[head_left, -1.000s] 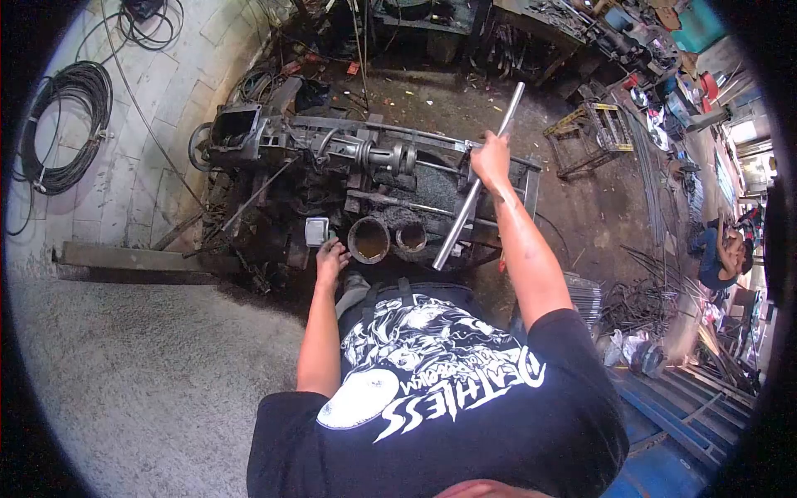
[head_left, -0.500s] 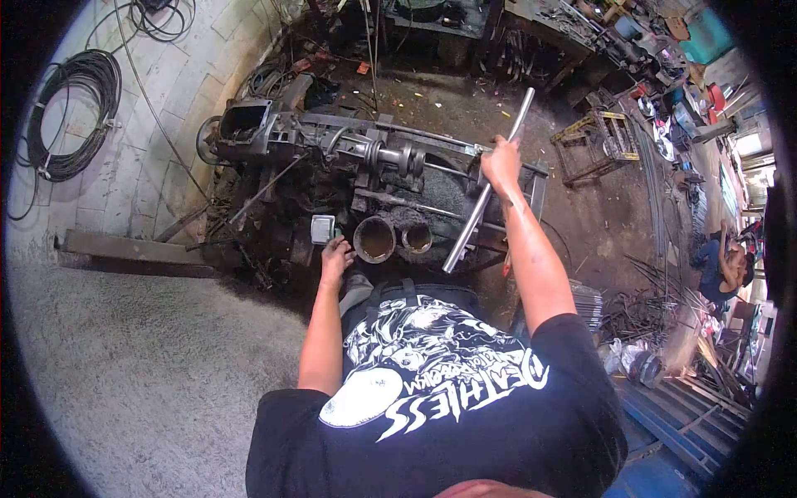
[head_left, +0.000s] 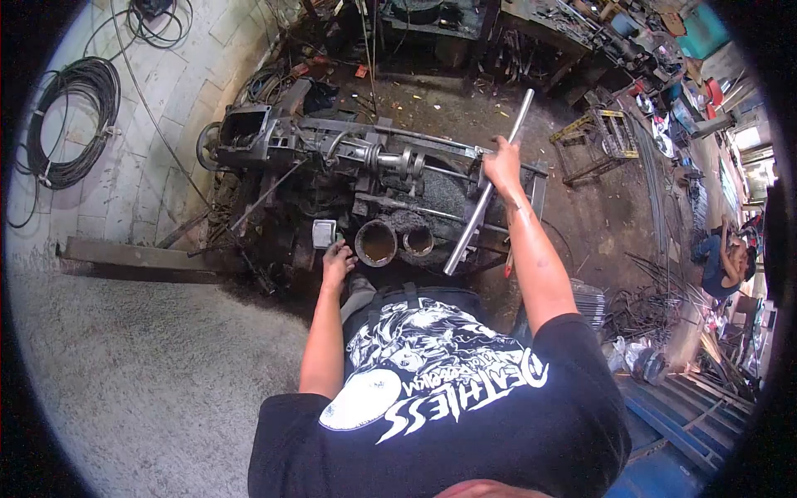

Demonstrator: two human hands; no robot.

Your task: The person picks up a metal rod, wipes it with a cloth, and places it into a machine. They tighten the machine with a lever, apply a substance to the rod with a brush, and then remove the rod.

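My right hand is wrapped around a long shiny metal bar, which slants across the right part of the machine. By the small grey switch box at the machine's front is my left hand, its fingers partly spread and the fingertips at the box's lower right edge. Whether they press anything is too small to tell. A dark, greasy lathe-like machine stretches across in front of me, with a round metal chuck-like part near its middle. Dark shavings lie between its rails.
Two round containers, a larger one and a smaller one, stand close to my legs. A yellow metal frame is on the floor to the right. Cable coils hang on the left wall. Another person sits far right.
My left hand has shifted slightly down from the switch box and its fingers have spread. The chuck-like part shows a different, more jagged outline. My right hand and the bar are almost unmoved.
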